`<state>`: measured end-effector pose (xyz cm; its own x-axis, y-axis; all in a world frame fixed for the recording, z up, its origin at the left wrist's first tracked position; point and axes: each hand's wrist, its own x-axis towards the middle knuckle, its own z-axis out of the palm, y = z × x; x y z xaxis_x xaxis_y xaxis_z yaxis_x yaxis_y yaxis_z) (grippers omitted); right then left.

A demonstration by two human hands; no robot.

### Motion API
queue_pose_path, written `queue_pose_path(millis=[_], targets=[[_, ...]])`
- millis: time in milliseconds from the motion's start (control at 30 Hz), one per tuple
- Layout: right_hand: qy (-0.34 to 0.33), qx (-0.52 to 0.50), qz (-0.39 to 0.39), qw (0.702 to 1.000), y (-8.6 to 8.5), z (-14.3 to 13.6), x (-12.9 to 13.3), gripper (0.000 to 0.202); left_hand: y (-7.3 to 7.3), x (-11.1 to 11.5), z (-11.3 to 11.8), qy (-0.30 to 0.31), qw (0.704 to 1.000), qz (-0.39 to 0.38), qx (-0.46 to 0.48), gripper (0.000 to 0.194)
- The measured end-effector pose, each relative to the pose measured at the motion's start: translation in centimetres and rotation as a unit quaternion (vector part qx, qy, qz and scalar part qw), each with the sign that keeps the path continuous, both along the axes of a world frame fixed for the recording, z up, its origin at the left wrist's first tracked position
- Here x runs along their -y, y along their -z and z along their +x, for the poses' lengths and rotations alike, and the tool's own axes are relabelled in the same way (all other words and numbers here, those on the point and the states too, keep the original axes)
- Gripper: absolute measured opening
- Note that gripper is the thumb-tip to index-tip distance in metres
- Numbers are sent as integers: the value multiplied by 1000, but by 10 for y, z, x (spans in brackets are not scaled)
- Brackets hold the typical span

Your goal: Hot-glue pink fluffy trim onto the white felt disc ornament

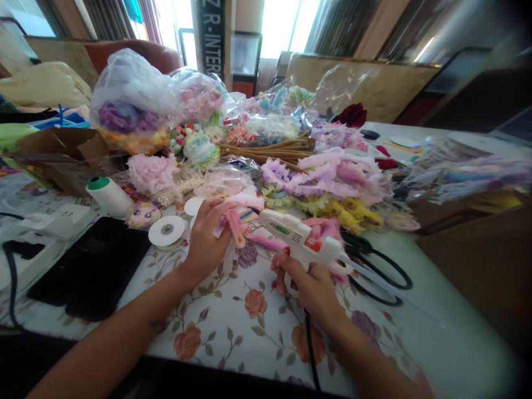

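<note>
My right hand (310, 285) is wrapped round the grip of a white hot glue gun (297, 235), its nozzle pointing left. A clear glue stick (386, 285) sticks out of the gun's back end. My left hand (211, 235) pinches a pink fuzzy piece (236, 226), which looks like bent pipe cleaners, close to the nozzle. Whether the nozzle touches the piece I cannot tell. More pink fuzzy material (326, 228) lies behind the gun. Black-handled scissors (380, 266) rest to the right of my right hand.
Bagged craft trims (133, 116), brown sticks (266, 149) and lilac ruffled ribbon (324, 174) are heaped at the back. On the left are a thread cone (110, 197), a white ribbon spool (167, 230), a black phone (108, 269) and a power strip (29, 260). A cardboard box (477, 249) stands right.
</note>
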<state>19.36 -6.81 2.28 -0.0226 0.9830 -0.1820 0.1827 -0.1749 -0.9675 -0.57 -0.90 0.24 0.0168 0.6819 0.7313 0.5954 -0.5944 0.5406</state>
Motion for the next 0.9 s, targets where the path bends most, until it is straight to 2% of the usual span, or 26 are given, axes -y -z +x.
queue_pose_path(millis=[167, 900], targets=[[7, -5, -19, 1000, -1, 1, -2, 28, 1, -2, -1, 0, 1000, -3, 17, 32], [12, -16, -15, 1000, 2, 0, -1, 29, -1, -3, 1, 7, 998, -24, 59, 35]])
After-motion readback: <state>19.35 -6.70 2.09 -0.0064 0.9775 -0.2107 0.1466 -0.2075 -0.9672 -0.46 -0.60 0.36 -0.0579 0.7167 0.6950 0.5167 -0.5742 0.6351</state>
